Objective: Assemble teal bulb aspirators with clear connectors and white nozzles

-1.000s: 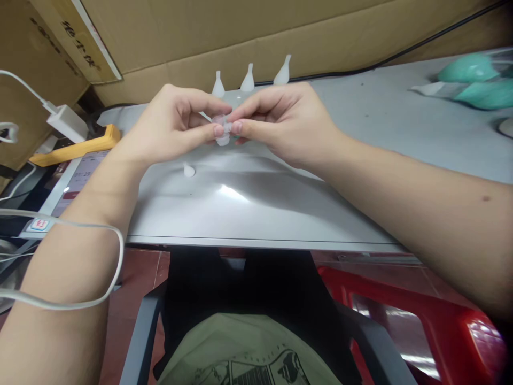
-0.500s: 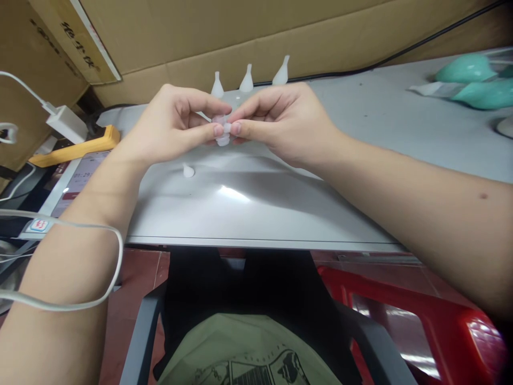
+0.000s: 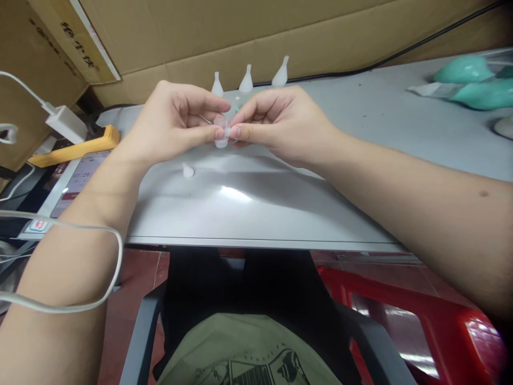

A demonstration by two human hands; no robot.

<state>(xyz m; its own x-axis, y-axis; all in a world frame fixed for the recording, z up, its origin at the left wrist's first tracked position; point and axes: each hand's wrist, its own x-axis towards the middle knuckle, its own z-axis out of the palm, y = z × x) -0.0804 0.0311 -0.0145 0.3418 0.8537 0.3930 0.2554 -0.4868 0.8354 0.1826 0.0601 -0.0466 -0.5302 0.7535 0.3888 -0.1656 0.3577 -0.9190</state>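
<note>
Between both sets of fingertips, over the table, is a small translucent white plastic fitting with a side stub. My left hand pinches its body from the left, thumb in front. From the right, my right hand grips the stub between thumb and index finger. Fingers hide part of the piece. Below my left hand, a small white cone-shaped piece lies on the table. Behind my hands stand three white teardrop-shaped tips with narrow necks: a left one, a middle one and a right one.
Teal rounded items lie at the table's far right. A yellow power strip with a white charger and a phone are at the left. A white cable loops across my left forearm. Cardboard walls the back.
My left hand's index finger has lifted slightly away from the fitting. The fitting has tilted a little and sits slightly lower. Both hands otherwise keep nearly the same place.
</note>
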